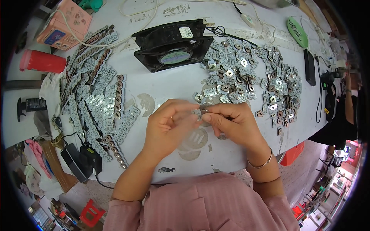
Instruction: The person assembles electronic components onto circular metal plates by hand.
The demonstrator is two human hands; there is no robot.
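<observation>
My two hands meet over the middle of the table. Thumb and forefinger of my right hand (233, 120) pinch a small round metal piece (204, 111), its edge turned up. Opposite it, my left hand (167, 125) is closed in a pinch, its thumb smeared by motion; what lies between those fingertips is too blurred to name. Just beyond my fingers lies a loose heap of small silvery metal parts (231, 73), some with round copper-coloured discs. Similar parts (96, 100) lie in long rows left of my left hand.
A black box fan (169, 46) stands beyond my hands. Another heap of metal parts (279, 88) lies at the right. A red cup (42, 61) and a pink box (65, 25) are at the far left. A black adapter (91, 159) sits near the left edge. Cables cross the back.
</observation>
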